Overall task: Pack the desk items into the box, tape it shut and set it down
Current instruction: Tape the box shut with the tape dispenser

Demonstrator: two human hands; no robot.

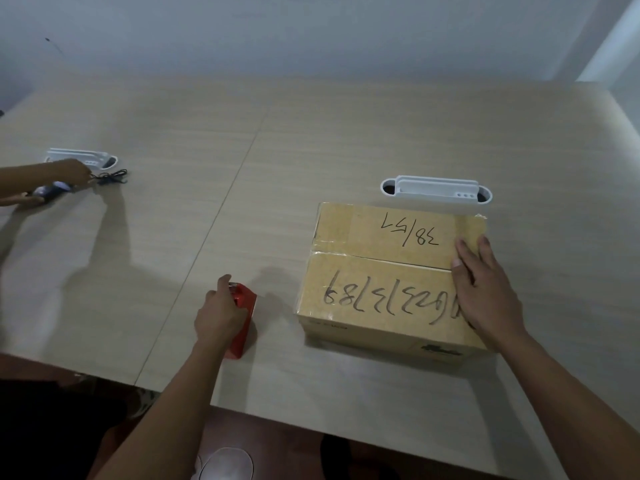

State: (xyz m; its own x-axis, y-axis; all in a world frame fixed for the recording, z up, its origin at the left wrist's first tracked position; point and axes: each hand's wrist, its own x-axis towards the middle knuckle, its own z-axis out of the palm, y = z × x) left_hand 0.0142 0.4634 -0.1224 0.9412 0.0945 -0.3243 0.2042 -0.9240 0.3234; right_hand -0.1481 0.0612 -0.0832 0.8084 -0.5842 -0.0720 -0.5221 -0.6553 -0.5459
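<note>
Two hands work: our right hand (485,289) lies flat, fingers spread, on the closed cardboard box (388,271) at three o'clock on the counter (207,202); our left hand (221,313) grips the red tape dispenser (244,317) at six o'clock. We judge the box stiff, best lifted by both ends.

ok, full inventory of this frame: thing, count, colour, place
cardboard box: 1, tan, flaps closed, black handwriting on top, right side of desk
tape dispenser: 1, red, left of the box
cable ports: 2, white, one behind the box, one far left
cord: 1, black, far left
desk: 1, light wood grain
another person's hands: far left, at the cord
left hand: grips the tape dispenser
right hand: flat on the box top
</note>
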